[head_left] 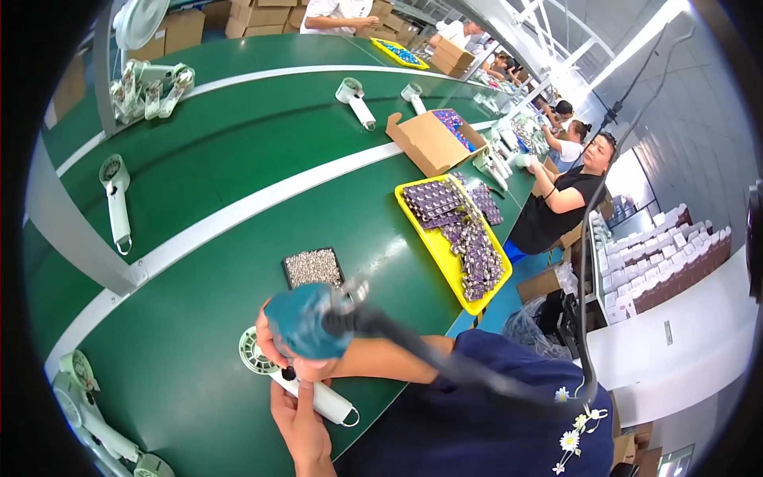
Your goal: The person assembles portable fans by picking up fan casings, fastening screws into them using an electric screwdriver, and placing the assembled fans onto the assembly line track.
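A white handheld fan body (330, 404) with a pale green round grille head lies on the green worktable in front of me. My left hand (300, 421) is closed around its handle from below. Over the fan head, my right hand (274, 346) grips a teal electric screwdriver (306, 322), seen from above and smeared by motion. A dark cable runs from the tool toward the lower right. The screwdriver's tip and the spot it meets are hidden. Just beyond the tool sits a black tray of small silver screws (312, 267).
A yellow tray (447, 266) holds purple-backed circuit boards. Behind it stands an open cardboard box (425, 143). More fan bodies (116, 203) lie on the conveyor and at lower left (95, 421). A metal post (75, 215) rises at left. A co-worker (568, 195) works at right.
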### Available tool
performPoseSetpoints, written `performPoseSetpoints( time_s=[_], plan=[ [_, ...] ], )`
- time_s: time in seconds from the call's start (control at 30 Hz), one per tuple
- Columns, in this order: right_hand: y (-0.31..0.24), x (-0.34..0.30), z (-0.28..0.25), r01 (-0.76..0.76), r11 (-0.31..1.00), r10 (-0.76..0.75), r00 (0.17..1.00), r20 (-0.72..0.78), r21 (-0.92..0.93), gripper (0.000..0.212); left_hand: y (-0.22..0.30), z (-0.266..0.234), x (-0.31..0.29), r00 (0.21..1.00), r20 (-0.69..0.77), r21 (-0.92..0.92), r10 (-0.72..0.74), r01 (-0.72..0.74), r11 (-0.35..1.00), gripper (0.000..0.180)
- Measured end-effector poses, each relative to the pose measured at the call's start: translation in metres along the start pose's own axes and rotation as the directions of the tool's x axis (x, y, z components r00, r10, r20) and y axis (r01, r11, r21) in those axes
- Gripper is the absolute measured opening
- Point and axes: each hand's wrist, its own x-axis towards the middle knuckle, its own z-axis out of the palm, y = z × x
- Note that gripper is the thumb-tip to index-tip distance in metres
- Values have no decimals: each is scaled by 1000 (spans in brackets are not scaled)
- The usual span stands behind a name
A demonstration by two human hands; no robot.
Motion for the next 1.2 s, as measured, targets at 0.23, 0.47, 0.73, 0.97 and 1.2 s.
performPoseSetpoints(
  time_s=[0.23,0.47,0.73,0.97,1.2],
  plan=[
    [24,-16,11,-53,967,68,996,-52,248,54,-1,0,-1,1000,2,-25,19,-19,1000,38],
    [-76,37,-54,223,891,-185,974,-132,394,83,16,10,0,1000,-17,21,-22,23,1000,37],
    [-22,5,-72,231,938,-160,950,-267,258,95,16,8,-3,997,-50,50,-65,67,996,39],
    [-13,4,-74,158,959,-93,959,-267,234,97,15,12,-3,996,-74,52,-52,56,997,41],
    [-14,5,-70,158,966,-94,953,-289,205,95,16,12,-2,995,-82,54,-53,57,997,42]
  ],
)
